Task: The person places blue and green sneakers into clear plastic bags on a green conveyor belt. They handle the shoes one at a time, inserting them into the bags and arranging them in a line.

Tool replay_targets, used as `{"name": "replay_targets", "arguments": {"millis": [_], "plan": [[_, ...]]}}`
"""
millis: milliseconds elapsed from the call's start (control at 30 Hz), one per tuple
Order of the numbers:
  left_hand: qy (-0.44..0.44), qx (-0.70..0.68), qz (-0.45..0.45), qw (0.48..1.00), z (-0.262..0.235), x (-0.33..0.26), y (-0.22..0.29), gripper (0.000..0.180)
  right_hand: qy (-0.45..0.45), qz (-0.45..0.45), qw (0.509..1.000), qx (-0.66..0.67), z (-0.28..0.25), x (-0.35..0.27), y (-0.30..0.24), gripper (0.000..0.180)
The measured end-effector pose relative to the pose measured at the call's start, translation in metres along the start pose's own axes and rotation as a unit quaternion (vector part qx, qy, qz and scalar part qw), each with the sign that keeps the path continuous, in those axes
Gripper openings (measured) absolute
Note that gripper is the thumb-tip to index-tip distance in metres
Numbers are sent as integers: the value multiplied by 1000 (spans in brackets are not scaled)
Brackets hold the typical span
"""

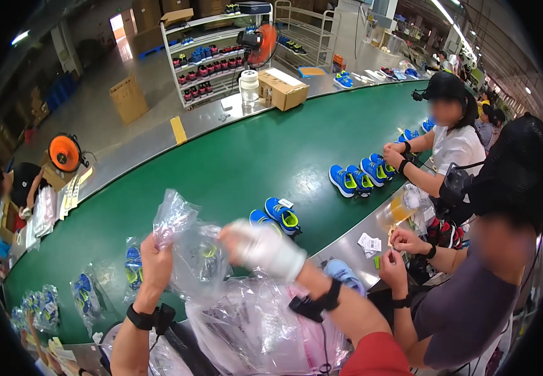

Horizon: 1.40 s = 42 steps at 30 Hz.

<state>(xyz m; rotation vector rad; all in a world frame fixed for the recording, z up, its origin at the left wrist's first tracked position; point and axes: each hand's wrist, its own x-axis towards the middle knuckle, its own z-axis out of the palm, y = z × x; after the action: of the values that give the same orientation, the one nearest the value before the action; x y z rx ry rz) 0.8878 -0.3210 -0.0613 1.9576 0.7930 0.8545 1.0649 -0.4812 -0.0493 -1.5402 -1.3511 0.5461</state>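
My left hand (156, 260) is raised over the green conveyor belt (240, 156) and grips the top of a clear plastic bag (187, 241). A blue shoe with a yellow-green sole shows through the bag. My right hand (260, 247), in a white glove, is blurred and sits at the bag's right side, touching it. Just beyond the bag a pair of blue shoes (276, 216) lies on the belt. A heap of empty clear bags (253, 326) rests below my forearms.
Bagged shoes (87, 297) lie on the belt to my left. More blue shoe pairs (359, 175) lie further right. Two people work at my right, the nearer with hands (400, 250) on small tags. A cardboard box (282, 89), fans and shoe racks (212, 62) stand beyond the belt.
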Motion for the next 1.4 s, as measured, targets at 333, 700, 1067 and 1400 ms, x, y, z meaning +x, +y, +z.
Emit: {"name": "replay_targets", "arguments": {"millis": [333, 700, 1067, 1400], "plan": [[-36, 5, -71, 997, 13, -17, 23, 9, -261, 143, 825, -480, -4, -16, 211, 45], [-7, -47, -96, 994, 19, -18, 2, 18, 45, 274, 960, 34, -68, 13, 125, 37], [-39, -243, -95, 965, -23, -24, 37, 19, -44, 50, 994, -90, -16, -47, -57, 31], [-68, -44, 43, 996, 3, -45, 24, 18, -285, -191, 794, -502, 94, -57, -108, 28]]}}
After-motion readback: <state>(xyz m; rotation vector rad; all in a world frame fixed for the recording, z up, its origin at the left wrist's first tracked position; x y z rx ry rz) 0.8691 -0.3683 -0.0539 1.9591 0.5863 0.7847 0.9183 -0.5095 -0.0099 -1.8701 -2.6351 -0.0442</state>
